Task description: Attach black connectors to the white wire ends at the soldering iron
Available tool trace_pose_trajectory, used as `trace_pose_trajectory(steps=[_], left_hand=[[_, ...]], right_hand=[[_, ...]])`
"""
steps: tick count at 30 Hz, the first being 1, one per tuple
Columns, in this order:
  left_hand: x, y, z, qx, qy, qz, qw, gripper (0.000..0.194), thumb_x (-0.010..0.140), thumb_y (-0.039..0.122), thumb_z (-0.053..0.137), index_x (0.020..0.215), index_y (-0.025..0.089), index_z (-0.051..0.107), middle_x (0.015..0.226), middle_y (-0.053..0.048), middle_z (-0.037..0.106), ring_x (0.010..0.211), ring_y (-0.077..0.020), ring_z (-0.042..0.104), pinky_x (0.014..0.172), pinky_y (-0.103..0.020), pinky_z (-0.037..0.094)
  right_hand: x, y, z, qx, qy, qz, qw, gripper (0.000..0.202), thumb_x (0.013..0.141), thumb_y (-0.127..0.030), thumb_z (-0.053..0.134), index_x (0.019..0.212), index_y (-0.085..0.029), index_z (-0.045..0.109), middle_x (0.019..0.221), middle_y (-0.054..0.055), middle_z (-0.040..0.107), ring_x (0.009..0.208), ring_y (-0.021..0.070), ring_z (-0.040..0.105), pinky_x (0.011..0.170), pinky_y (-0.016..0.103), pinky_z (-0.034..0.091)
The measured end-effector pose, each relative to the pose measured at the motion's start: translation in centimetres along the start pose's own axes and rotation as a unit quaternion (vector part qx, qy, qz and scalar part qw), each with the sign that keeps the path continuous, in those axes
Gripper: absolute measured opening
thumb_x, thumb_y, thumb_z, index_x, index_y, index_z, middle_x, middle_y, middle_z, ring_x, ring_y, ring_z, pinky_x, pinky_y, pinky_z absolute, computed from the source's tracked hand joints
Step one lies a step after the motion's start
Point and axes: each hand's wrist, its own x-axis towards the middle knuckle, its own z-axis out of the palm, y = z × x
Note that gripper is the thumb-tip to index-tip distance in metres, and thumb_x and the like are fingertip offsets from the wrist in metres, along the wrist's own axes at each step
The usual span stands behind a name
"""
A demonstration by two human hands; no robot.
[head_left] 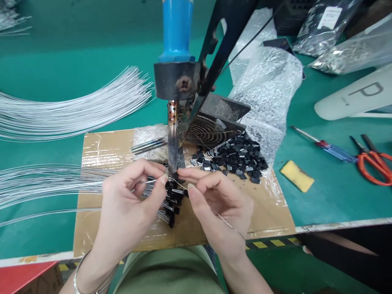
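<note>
A soldering iron with a blue handle point(177, 30) hangs tip down in a black holder, its dark tip point(173, 157) between my hands. My left hand point(134, 204) pinches a thin white wire point(93, 184) just left of the tip. On the right, my right hand point(219, 204) pinches a thin strand of solder point(225, 221), which runs across the palm and reaches toward the tip. Fingertips hide the exact contact point. Below the hands lie several wires with black connectors point(171, 202) at their ends.
Loose black connectors point(241, 155) are heaped on the cardboard point(269, 212) beside a round fan grille point(208, 128). A wire bundle point(116, 100) lies back left. Rightward are a yellow sponge point(297, 176), a screwdriver point(337, 151), scissors point(373, 165) and bubble wrap point(269, 90).
</note>
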Motion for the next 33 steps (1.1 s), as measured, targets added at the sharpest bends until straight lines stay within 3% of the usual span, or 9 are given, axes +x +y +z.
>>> trace_pose_trajectory(steps=[7, 25, 33], left_hand=[[-0.13, 0.14, -0.04, -0.004, -0.002, 0.000, 1.000, 0.013, 0.088, 0.014, 0.074, 0.078, 0.022, 0.072, 0.088, 0.002, 0.076, 0.067, -0.0111, 0.061, 0.053, -0.026, 0.035], [-0.24, 0.11, 0.04, 0.011, 0.003, 0.008, 1.000, 0.013, 0.088, 0.014, 0.073, 0.078, 0.022, 0.072, 0.089, 0.001, 0.078, 0.069, -0.0121, 0.064, 0.053, -0.025, 0.038], [-0.26, 0.13, 0.03, 0.007, 0.000, 0.009, 1.000, 0.014, 0.089, 0.013, 0.073, 0.079, 0.023, 0.072, 0.089, 0.001, 0.077, 0.074, -0.0125, 0.066, 0.053, -0.025, 0.038]], right_hand=[[-0.11, -0.04, 0.16, -0.012, 0.009, -0.005, 1.000, 0.021, 0.095, -0.008, 0.071, 0.083, -0.024, 0.065, 0.115, 0.003, 0.084, 0.109, 0.0186, 0.080, 0.101, 0.031, 0.061], [-0.24, 0.00, 0.10, -0.064, 0.005, -0.034, 0.997, 0.020, 0.096, -0.011, 0.070, 0.084, -0.025, 0.062, 0.115, 0.008, 0.084, 0.110, 0.0242, 0.080, 0.100, 0.041, 0.062], [-0.24, -0.07, 0.24, -0.076, 0.006, -0.044, 0.996, 0.021, 0.096, -0.010, 0.071, 0.083, -0.024, 0.063, 0.115, 0.006, 0.084, 0.108, 0.0219, 0.080, 0.100, 0.038, 0.062]])
